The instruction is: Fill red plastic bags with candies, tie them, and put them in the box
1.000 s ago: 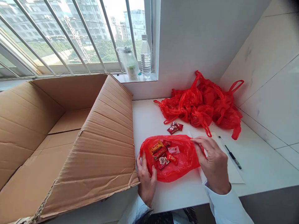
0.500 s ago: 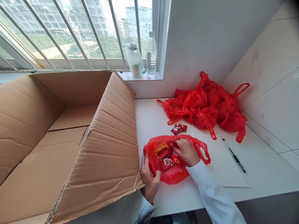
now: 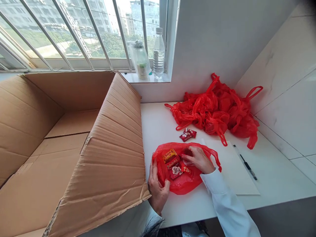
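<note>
An opened red plastic bag [image 3: 181,188] lies on the white table. In it are several small wrapped snacks: an orange packet [image 3: 169,155], a dark red packet with white lettering [image 3: 176,171] and a bright red packet [image 3: 186,169] among them. My left hand [image 3: 158,191] grips the bag's left rim, thumb inside and fingers outside. My right hand [image 3: 199,159] reaches into the bag's right side with its fingers closed together. Something reddish shows at its fingertips, but I cannot tell whether it is a packet or bag film.
A large open cardboard box [image 3: 116,148] stands on the left, close to my left hand. Two dark red packets [image 3: 188,135] lie behind the bag. Red plastic bags [image 3: 217,108] are heaped at the back. White paper [image 3: 243,177] and a pen [image 3: 247,164] lie right; a water bottle [image 3: 158,56] stands on the sill.
My right hand has shifted slightly right within the bag, away from the packets. My left hand keeps its grip. The whole view has moved a little.
</note>
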Tool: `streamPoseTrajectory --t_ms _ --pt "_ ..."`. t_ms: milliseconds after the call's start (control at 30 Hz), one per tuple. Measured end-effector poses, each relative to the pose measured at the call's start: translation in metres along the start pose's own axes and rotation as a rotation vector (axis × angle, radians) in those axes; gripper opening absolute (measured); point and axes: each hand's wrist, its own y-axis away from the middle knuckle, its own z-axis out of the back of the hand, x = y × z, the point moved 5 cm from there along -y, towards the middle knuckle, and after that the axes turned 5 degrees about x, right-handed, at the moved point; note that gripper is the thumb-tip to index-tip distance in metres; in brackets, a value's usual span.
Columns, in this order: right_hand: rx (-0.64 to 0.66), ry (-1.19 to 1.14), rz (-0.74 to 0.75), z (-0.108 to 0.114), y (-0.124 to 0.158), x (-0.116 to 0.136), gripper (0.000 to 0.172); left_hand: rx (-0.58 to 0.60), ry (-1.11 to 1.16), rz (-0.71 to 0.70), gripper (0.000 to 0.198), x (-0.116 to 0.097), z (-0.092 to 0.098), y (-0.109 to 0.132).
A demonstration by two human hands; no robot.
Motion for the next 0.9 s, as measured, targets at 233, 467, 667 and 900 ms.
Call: streamPoseTrajectory --t_ms 233,467,667,900 --pt "0.015 -0.109 0.000 -0.001 -0.004 0.003 0.023 -0.009 0.009 -0.021 0.074 -0.002 0.002 -0.002" --pt "0.003 -0.109 -0.009 -0.008 -0.008 -0.003 0.023 -0.021 0.007 -0.008 0.072 0.000 0.000 -0.001" --pt "-0.061 -0.057 0.034 -0.007 -0.005 0.015 0.024 -0.031 -0.018 -0.053 0.075 -0.003 0.002 -0.003" --pt "-0.312 0.065 0.058 0.041 0.043 0.018 0.030 0.023 -0.298 -0.154 0.071 -0.048 0.004 -0.003"
